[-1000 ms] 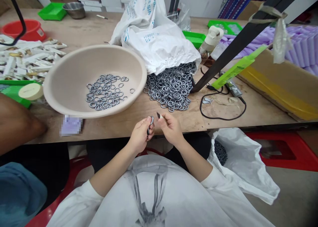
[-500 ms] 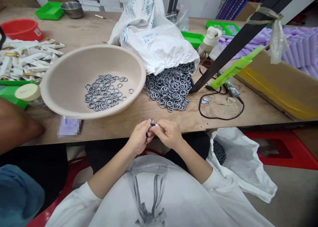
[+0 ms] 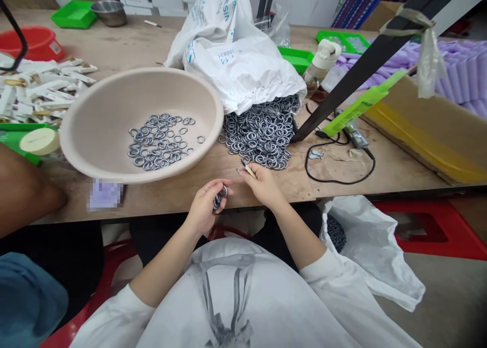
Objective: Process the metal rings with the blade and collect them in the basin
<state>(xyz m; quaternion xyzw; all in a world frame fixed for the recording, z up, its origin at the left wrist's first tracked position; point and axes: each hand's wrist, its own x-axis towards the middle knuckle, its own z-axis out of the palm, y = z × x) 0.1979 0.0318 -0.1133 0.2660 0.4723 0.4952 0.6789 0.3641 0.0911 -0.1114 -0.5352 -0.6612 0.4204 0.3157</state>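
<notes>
My left hand (image 3: 207, 201) is closed on several grey metal rings (image 3: 219, 198), just over the table's front edge. In my right hand (image 3: 262, 183) is a slim tool with a pale handle and dark tip (image 3: 249, 171); its exact kind is unclear. A small shiny bit shows by my right fingertips, too small to name. That hand is at the near edge of a heap of grey rings (image 3: 262, 132), which spills from a white sack (image 3: 243, 69). Left of the heap stands a beige basin (image 3: 87, 119) with more rings inside.
At the left is another person's arm (image 3: 30, 190), beside a lidded jar (image 3: 40, 141) and white pieces (image 3: 41, 94). A dark slanted post (image 3: 353, 74) rises right of the heap. A cable (image 3: 338, 182) and a cardboard box (image 3: 429, 135) lie beyond. An open white bag (image 3: 369, 236) hangs below the edge.
My hands, together before, are now apart. The right has moved forward and right with the pale tool, toward the heap; the left has shifted slightly left, its rings now more visible.
</notes>
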